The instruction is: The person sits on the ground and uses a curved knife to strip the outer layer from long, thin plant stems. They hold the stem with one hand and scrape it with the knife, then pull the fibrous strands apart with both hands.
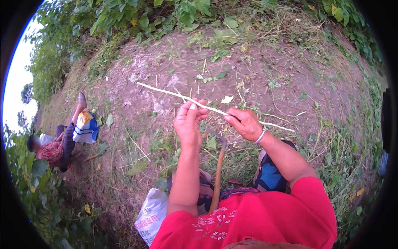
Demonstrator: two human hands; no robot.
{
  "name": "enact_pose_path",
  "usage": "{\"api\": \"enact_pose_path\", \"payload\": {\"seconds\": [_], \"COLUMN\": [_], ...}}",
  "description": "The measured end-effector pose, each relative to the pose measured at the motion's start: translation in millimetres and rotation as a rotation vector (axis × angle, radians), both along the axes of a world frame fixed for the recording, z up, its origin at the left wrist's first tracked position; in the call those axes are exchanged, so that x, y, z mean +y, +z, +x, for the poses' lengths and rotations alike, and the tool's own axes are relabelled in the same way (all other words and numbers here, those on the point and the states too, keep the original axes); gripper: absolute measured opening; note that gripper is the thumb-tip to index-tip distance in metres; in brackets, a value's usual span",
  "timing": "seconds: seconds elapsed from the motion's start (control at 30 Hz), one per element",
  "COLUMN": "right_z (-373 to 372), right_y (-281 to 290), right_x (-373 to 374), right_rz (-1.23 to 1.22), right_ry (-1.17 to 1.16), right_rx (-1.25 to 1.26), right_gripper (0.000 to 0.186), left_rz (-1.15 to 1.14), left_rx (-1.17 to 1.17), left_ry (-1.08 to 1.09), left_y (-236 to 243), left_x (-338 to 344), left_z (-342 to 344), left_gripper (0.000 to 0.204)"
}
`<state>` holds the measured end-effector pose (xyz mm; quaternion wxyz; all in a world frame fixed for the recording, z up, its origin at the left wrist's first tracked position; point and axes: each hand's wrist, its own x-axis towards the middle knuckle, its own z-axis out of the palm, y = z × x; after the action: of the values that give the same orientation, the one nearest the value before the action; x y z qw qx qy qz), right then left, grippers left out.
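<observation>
A long, pale, thin stem [159, 88] runs slantwise across both my hands. My left hand [189, 118] pinches it near its middle, thumb uppermost and fingers curled. To the right of that, my right hand [245, 123] is closed round the same stem, whose thin end sticks out past my fist. Below them, between my legs, lies a curved metal tool with a wooden handle [217, 174]. A few more thin stems [273, 117] lie on the ground just beyond my right hand.
A white printed sack [149, 211] is by my left side. At left, a person [56, 151] sits on the ground beside a white-and-blue bag [85, 128]. Leafy plants [186, 10] border the dirt ground [282, 70], which has scattered grass and leaves.
</observation>
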<state>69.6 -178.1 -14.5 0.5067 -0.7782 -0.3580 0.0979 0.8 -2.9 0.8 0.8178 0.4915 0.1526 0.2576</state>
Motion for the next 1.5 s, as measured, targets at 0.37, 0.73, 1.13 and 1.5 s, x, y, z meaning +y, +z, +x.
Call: {"api": "enact_pose_path", "payload": {"seconds": [0.37,0.73,1.13,1.5], "right_z": [-1,-15,-19,-12], "right_y": [-3,-2,-14,-21], "right_x": [9,25,43,39], "right_rz": [-0.07,-0.045,-0.155,0.179], "right_ry": [-0.052,-0.033,0.061,-0.032], "right_rx": [-0.264,-0.284,-0.324,0.098], "right_gripper": [0.018,0.012,0.014,0.017], "left_rz": [-0.033,0.045,0.229,0.357], "left_rx": [-0.028,0.019,-0.066,0.034], "left_ry": [0.046,0.036,-0.164,-0.136], "left_y": [6,9,6,1], "left_x": [14,22,6,1], "left_z": [-5,-19,-24,-25], "left_gripper": [0.025,0.019,0.021,0.026]}}
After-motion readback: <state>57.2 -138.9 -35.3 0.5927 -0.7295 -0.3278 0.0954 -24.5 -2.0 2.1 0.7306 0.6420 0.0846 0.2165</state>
